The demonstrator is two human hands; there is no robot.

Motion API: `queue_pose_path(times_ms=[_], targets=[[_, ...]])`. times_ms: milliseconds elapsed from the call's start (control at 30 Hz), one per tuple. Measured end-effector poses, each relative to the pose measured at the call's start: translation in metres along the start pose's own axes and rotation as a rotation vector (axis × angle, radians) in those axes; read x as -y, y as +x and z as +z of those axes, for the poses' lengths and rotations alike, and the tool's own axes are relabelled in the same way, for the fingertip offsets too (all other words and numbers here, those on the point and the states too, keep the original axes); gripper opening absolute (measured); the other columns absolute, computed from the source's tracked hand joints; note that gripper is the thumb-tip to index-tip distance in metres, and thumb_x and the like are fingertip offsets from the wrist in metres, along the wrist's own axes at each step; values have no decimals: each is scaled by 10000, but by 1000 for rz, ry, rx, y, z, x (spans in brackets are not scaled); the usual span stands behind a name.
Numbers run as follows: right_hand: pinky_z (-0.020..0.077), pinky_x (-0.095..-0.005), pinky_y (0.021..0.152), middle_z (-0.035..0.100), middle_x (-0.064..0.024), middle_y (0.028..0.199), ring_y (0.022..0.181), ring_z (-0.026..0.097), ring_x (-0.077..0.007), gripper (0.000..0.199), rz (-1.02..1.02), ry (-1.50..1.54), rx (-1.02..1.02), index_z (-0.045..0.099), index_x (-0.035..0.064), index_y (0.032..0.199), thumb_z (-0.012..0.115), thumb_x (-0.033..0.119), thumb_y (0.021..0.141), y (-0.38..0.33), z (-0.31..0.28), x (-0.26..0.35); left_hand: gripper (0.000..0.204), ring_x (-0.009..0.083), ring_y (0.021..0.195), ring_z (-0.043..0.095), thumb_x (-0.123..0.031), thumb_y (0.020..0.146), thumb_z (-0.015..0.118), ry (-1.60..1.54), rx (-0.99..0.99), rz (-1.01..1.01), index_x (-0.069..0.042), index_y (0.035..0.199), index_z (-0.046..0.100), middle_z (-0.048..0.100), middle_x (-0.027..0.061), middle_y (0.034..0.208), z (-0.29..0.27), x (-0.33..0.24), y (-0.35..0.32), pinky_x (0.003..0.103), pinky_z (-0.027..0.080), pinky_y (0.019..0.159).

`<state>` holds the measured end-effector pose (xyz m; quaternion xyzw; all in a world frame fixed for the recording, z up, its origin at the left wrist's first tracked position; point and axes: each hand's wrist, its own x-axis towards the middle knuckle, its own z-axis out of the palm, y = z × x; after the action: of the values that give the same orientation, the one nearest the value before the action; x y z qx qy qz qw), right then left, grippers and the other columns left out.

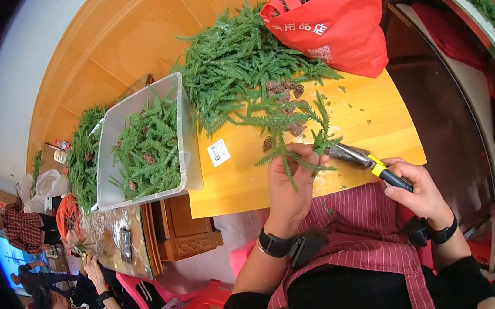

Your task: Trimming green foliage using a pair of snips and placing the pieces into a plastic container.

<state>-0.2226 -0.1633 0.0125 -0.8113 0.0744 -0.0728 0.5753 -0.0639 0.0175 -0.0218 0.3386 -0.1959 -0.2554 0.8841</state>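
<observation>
My left hand [290, 183] pinches a green artificial pine sprig [280, 120] over the front part of the yellow tabletop [227, 187]. In my right hand [416, 187] is a hand tool [379, 169] with a black-and-yellow handle and a long dark grey head; its exact kind is unclear. The head points left, and its tip lies close beside the sprig's needles near my left fingers. I cannot tell whether the two touch. Just beyond my left hand, brown pine cones [284, 92] lie partly under the sprig.
Behind stands a heap of green sprigs [230, 59] and a red bag [331, 29] of pine cones. At left is a clear plastic bin [187, 131] holding sprigs with cones. A white label card [218, 153] lies on the table. A co-worker [88, 307] sits at lower left.
</observation>
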Motion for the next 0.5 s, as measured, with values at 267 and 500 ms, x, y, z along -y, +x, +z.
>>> queue_pose_path(times_ms=[267, 500], targets=[[272, -367, 1005, 648, -154, 973, 1124, 448, -200, 216, -7, 176, 91, 422, 79, 720, 621, 121, 792, 5, 13, -5, 253, 197, 862, 611, 23, 833, 592, -46, -122, -74, -20, 1073, 523, 598, 66, 922, 8, 2, -1, 317, 513, 836], [270, -377, 1012, 643, -166, 999, 1140, 439, -198, 215, -8, 185, 104, 416, 86, 722, 616, 115, 796, 7, 14, -8, 186, 196, 842, 612, 57, 820, 590, 64, -96, 45, 3, 994, 558, 570, 73, 950, 13, 2, 0, 324, 510, 819]])
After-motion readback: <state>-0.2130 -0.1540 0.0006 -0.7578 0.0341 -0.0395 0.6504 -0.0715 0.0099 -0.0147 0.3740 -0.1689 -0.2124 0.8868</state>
